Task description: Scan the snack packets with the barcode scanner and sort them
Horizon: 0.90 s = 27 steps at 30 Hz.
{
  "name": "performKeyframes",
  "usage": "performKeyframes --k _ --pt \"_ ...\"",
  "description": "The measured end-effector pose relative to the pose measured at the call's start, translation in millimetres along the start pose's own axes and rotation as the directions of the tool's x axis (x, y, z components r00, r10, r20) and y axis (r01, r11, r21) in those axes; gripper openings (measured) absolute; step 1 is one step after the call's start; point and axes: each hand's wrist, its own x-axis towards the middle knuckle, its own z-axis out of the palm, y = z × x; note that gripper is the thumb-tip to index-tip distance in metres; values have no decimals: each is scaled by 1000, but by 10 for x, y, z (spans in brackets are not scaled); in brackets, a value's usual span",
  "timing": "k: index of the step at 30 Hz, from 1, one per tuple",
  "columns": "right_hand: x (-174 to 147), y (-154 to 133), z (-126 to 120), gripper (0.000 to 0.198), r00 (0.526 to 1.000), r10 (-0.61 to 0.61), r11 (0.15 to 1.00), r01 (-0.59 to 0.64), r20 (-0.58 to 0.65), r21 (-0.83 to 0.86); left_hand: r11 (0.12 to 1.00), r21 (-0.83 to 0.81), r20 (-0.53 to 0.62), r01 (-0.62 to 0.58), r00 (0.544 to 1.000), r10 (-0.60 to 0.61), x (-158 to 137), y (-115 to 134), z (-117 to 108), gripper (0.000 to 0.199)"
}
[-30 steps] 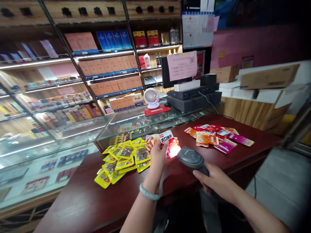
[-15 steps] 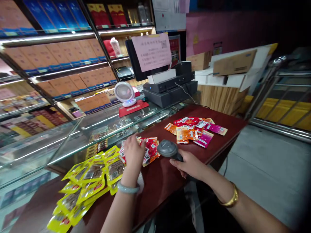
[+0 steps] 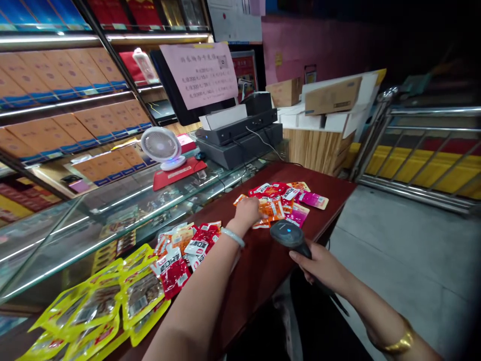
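My right hand (image 3: 323, 263) is closed around the handle of a dark barcode scanner (image 3: 288, 233), a small blue light glowing on its head. My left hand (image 3: 248, 211), with a pale bangle at the wrist, reaches to the far pile. Its fingers are curled at the left end of an orange snack packet (image 3: 272, 208); the fingertips are partly hidden. Red packets (image 3: 268, 190) and a purple packet (image 3: 313, 199) lie around it. Left of my forearm is a second heap with red-and-white packets (image 3: 176, 273), beside large yellow-edged packets (image 3: 95, 306).
All the packets lie on a dark red tabletop (image 3: 240, 281). A glass counter (image 3: 112, 215) runs behind, carrying a small white fan (image 3: 161, 145) and a cash-register unit (image 3: 240, 145). Metal railings (image 3: 421, 155) stand at the right.
My left hand has moved from the nearer red-packet heap across to the orange packets in the far pile. The scanner stays in my right hand. The view has shifted right.
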Motion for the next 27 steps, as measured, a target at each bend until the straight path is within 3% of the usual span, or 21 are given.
performKeyframes --k 4,7,10,13,17,19,21,23,27 --pt "37 -103 82 44 999 -34 995 36 27 -94 927 -338 -84 162 976 -201 -208 -305 -42 22" --pt "67 -230 223 41 993 -74 994 82 94 -77 849 -507 -160 149 951 -263 -454 -499 -75 14" --pt "78 -362 393 36 986 -87 995 94 143 -42 819 -560 -193 126 941 -277 -694 -603 -115 11" --pt "64 -452 541 34 980 -89 994 98 178 -42 869 -471 -219 149 935 -278 -934 -707 -217 14" --pt "16 -473 642 33 965 -140 987 153 223 -41 917 -177 -191 357 902 -387 -1341 -974 -539 22" --pt "-4 -452 641 33 962 -169 981 185 215 -57 868 95 -287 488 848 -446 -1515 -1103 -713 28" --pt "-11 -421 604 33 964 -182 976 200 195 -80 806 249 -415 537 811 -412 -1575 -1141 -806 33" --pt "-5 -382 538 34 971 -172 975 192 168 -108 814 285 -451 506 820 -352 -1487 -1038 -769 37" --pt "19 -281 370 38 982 -147 977 163 118 -135 934 149 -329 325 907 -263 -979 -510 -376 44"
